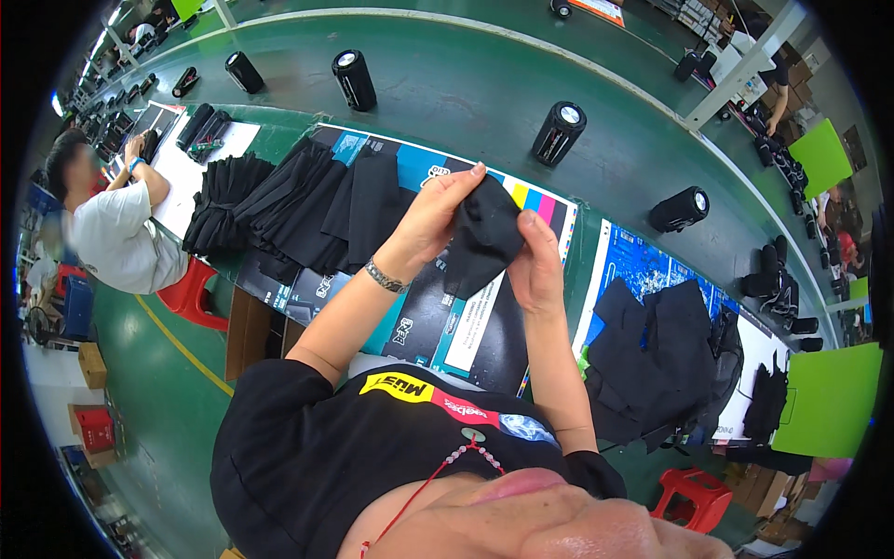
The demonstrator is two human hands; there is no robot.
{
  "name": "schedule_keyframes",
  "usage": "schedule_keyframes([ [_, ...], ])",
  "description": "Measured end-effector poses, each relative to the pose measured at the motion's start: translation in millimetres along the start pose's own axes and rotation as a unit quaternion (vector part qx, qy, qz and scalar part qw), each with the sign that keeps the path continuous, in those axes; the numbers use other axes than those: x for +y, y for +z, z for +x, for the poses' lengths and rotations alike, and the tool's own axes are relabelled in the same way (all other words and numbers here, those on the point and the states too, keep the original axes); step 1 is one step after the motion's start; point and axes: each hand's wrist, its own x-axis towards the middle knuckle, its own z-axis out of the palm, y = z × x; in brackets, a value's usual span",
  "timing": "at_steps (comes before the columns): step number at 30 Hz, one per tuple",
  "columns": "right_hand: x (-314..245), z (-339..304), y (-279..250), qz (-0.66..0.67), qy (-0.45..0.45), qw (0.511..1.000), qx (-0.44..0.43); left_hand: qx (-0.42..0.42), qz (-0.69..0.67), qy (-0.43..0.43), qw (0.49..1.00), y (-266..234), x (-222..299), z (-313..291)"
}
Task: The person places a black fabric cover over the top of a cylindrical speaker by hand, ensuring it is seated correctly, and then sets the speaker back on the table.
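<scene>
Pouch (484,244): black cloth, soft, held above the surface between both hands. Long axis runs from upper right down to lower left in the view; the lower end hangs free toward the person's chest, the upper end sits bunched at the fingertips.

Left hand (436,216): closed on the pouch's upper left edge, fingers curled over the top; a metal bracelet (385,277) at the wrist.

Right hand (535,270): closed on the pouch's right side, thumb pressed into the cloth.

Surface (484,84): green, long and curved by the lens. Printed sheets (545,207) in blue, black and white lie under the hands. Left of the left hand, a fanned stack of black cloth (279,200). Right of the right hand, a second black heap (656,359). Beyond the hands, black cylinders (559,130) stand well apart along the surface.

Room: workshop floor, green with a yellow line. A seated person (116,233) in a white shirt works far left on a red stool (196,293). Green boards (829,401) stand far right.
</scene>
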Motion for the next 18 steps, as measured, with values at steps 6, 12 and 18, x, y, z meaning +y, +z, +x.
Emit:
schedule_keyframes([
  [6, -19.0, -5.1, -18.2, 0.025, -0.032, 0.999, 0.001, -0.105, 0.020, -0.076, 0.991, 17.2, -1.0, -8.5],
  [12, -16.9, -4.1, -22.2, 0.119, 0.001, 0.992, 0.047, -0.101, 0.080, -0.109, 0.986, 5.0, -4.8, -1.7],
  [18, -15.6, -4.2, -24.7, 0.007, -0.037, 0.998, 0.040, -0.104, -0.031, -0.102, 0.989, -0.4, -12.4, -5.4],
])
